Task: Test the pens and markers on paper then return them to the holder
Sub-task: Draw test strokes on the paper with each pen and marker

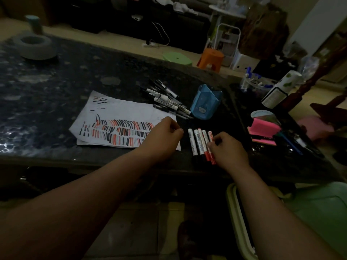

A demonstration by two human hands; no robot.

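On the desk beside the paper, my right grip pinches the row's rightmost red marker; my left grip rests loose, empty. Returning step, I judge: next lift it into the blue holder.

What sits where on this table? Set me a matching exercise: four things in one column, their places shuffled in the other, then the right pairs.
Things
1. blue holder
2. paper sheet
3. pink sticky notes
4. row of markers

Places
A. between the left hand and the right hand
B. just right of the loose pile of pens
C. farthest right of the four
D. partly under the left hand

Pairs: 1-B, 2-D, 3-C, 4-A
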